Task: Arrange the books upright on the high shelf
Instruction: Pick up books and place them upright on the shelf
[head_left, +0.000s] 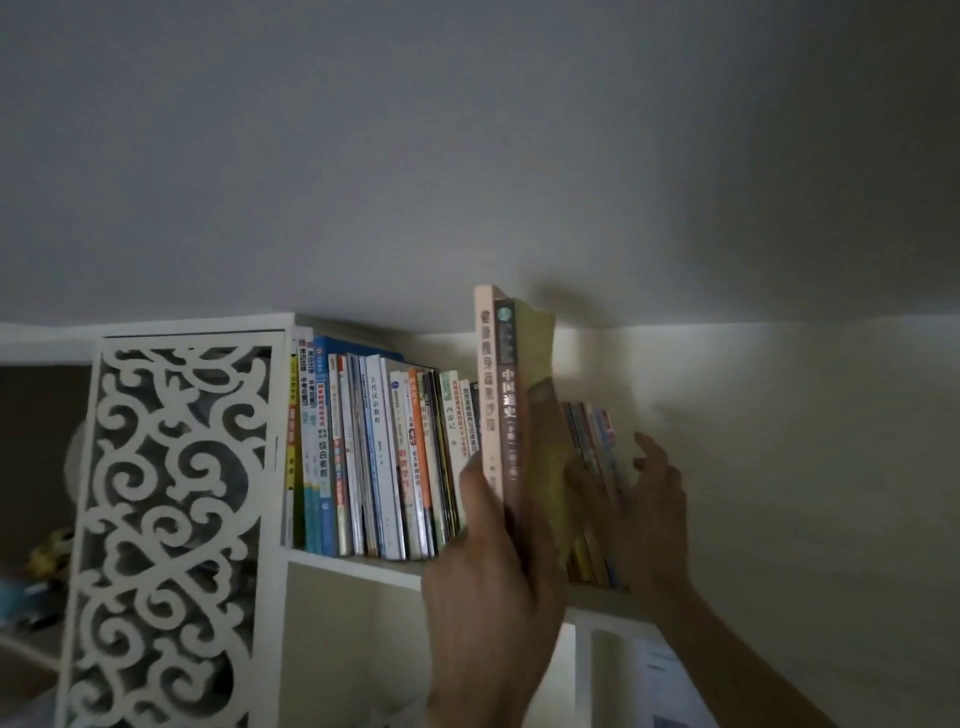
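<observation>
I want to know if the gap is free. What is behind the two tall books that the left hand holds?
Behind the tall books in the left hand, a yellowish book shows, and beyond it slim colourful books touched by the right hand. The shelf floor there is covered.

Near the frame's middle, a tall brown spine (508, 410) read 中国通史. Left of it, in the row, a pale spine (451, 415) read 西游记, and a white one (375, 400) read 古代汉语教程. Toward the row's left end, a spine (323, 460) read 综合素质. Other lettering was too blurred.
</observation>
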